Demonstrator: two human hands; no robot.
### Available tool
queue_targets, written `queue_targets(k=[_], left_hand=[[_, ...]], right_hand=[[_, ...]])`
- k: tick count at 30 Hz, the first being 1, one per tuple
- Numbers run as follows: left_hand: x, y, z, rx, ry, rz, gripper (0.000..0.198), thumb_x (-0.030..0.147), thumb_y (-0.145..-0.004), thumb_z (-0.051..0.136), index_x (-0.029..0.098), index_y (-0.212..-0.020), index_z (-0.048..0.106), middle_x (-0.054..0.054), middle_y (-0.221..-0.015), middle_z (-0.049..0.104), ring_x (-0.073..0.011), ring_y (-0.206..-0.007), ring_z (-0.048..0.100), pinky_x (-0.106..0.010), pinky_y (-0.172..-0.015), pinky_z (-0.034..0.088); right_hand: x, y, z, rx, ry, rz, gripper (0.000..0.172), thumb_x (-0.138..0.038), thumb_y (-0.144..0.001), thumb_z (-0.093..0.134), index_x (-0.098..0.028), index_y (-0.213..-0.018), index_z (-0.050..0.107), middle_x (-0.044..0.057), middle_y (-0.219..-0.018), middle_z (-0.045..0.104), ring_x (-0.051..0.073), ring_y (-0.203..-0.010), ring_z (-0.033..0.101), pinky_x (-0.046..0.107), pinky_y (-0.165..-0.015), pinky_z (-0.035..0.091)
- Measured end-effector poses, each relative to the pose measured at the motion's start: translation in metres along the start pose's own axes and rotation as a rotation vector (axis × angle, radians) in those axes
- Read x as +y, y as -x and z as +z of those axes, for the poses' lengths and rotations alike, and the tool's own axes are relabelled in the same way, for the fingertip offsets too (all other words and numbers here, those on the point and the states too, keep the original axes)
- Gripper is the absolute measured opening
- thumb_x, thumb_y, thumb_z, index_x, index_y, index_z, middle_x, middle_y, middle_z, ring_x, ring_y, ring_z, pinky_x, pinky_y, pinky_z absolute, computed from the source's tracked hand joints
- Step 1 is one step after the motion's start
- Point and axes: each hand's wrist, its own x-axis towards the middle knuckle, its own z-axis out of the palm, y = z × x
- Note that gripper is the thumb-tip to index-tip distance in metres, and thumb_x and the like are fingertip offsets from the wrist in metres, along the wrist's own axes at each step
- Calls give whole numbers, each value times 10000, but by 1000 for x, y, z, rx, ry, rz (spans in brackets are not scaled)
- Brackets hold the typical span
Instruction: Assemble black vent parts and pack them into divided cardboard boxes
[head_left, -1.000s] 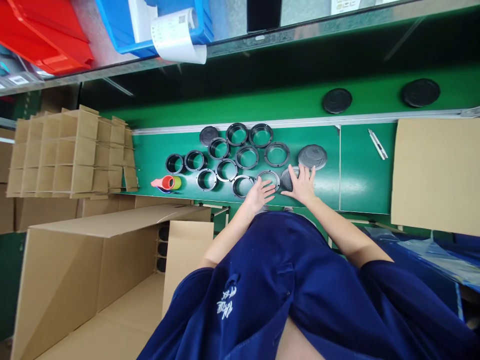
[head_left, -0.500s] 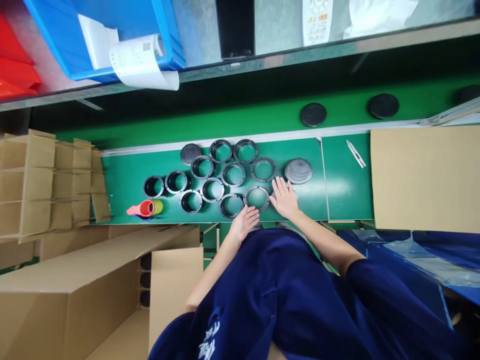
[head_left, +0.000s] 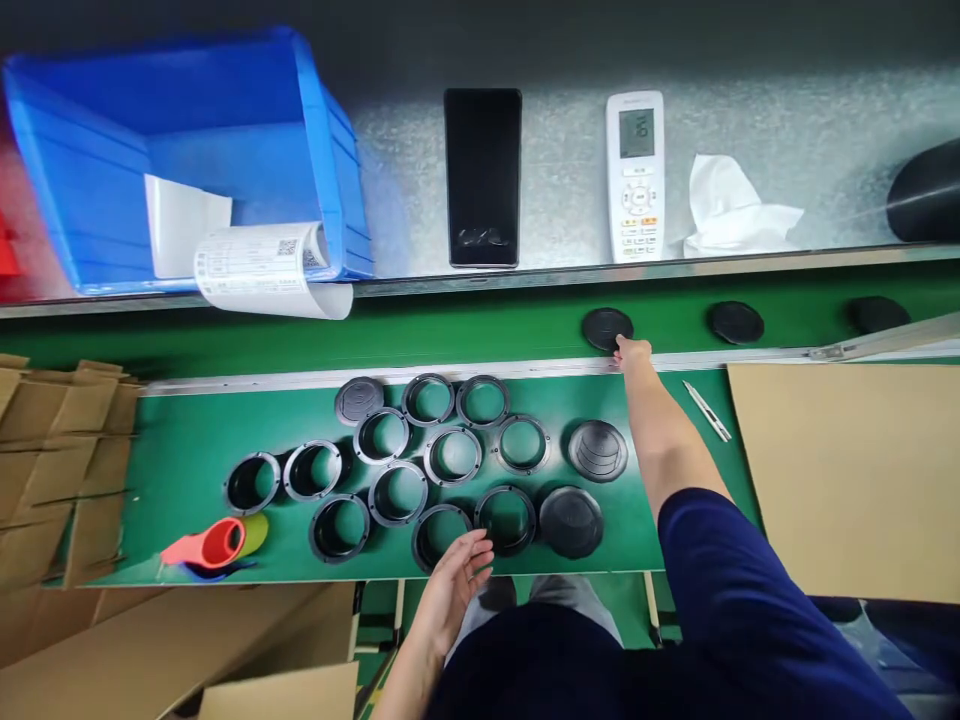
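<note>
My right hand (head_left: pixel 634 352) is stretched far out to the green belt, its fingers closed on the near edge of a black disc (head_left: pixel 604 326). My left hand (head_left: pixel 456 578) hovers open, fingers apart, at the front edge of the green worktop (head_left: pixel 187 450), just touching the nearest black ring (head_left: pixel 439 530). Several black rings stand in a cluster on the worktop, among them one at the middle (head_left: pixel 453 455). A flat black cap (head_left: pixel 571 520) and a ribbed cap (head_left: pixel 598 450) lie at the cluster's right end.
Two more black discs (head_left: pixel 736 322) (head_left: pixel 874 313) lie on the belt. A shelf above holds a blue bin (head_left: pixel 225 140), a phone (head_left: pixel 482 178), a remote (head_left: pixel 635 175) and a tissue (head_left: pixel 731 205). A knife (head_left: pixel 707 410), cardboard sheet (head_left: pixel 840 470), dividers (head_left: pixel 60 450) and red tool (head_left: pixel 214 545) flank the rings.
My right hand left the cap by the rings and reached out to the disc on the belt. My left hand drew back to the front edge. The view tilted up to the shelf.
</note>
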Motion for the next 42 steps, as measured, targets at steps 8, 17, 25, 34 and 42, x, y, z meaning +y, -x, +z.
queue_targets(k=[8,17,25,34,42], left_hand=[[64,-28,87,-275,229,171,466,480,-879,757,271,-1289,683,-102,-1361,673,-284,-1257,635,-462,-1093,491],[79,-12,123,-431,409,128,571,536,-1073,344,137,-1347,648,-149,-1308,717,-309,-1321,615,-495,-1164,448],[60,13,115,-473,310,-41,831,789,-974,259,132,-1250,686,-196,-1205,742,-365,-1238,662,-572,-1050,525],[55,31,112,-522,248,-13,878,797,-966,234,106,-1286,671,-232,-1185,741,-386,-1203,681,-601,-1009,540],[45,18,104,-481,293,6,884,824,-941,322,81,-1267,673,-237,-1183,743,-380,-1198,685,-571,-1049,525]], right_hand=[[45,165,17,-431,-222,212,570,-429,-703,922,-230,-715,388,-45,-616,565,120,-598,610,217,-566,540],[72,307,-30,-383,496,-632,567,-676,-889,651,-192,-1185,670,143,-1111,664,315,-1053,630,524,-969,532],[63,295,-53,-572,687,-1022,548,-511,-1080,304,-293,-1174,798,82,-1463,517,331,-1380,359,564,-1192,319],[50,310,-66,-597,440,-805,685,-597,-1087,204,-260,-1155,797,89,-1374,608,283,-1332,502,522,-1189,358],[63,317,-70,-605,572,-941,656,-552,-1095,156,-272,-1452,630,95,-1504,530,304,-1428,427,550,-1209,346]])
